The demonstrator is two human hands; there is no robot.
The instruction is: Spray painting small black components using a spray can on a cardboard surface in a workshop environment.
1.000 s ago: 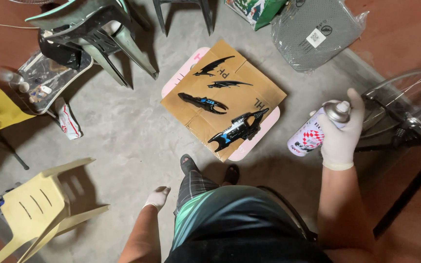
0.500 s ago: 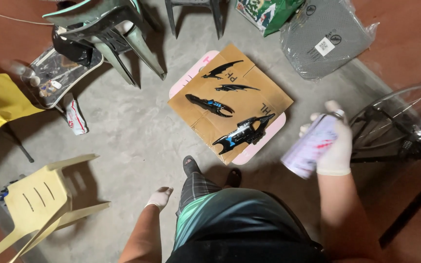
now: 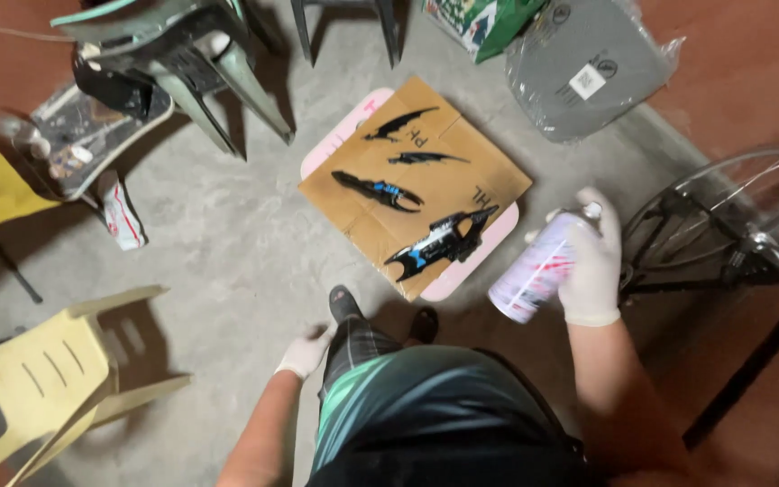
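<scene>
Right hand (image 3: 591,261) in a white glove, fingers wrapped around a white spray can with red markings (image 3: 538,269), held tilted, nozzle end up, just right of the brown cardboard sheet (image 3: 426,185) and above the grey concrete floor (image 3: 227,243). Left hand (image 3: 307,352), also in a white glove, hangs low beside the person's leg, holding nothing; whether its fingers are curled or spread cannot be told. Cardboard lies flat on the floor over a pink board (image 3: 335,144). On it sit four black painted parts: a thin curved piece (image 3: 400,124) at top, a slim one (image 3: 426,159) below it, a longer one with blue accents (image 3: 378,190), and the largest black-and-blue piece (image 3: 444,242) nearest the can. Bicycle wheel (image 3: 732,207) at right, near the can. Yellow plastic chair (image 3: 47,370) lower left, green plastic chair (image 3: 173,54) upper left, grey plastic-wrapped panel (image 3: 588,68) upper right.
</scene>
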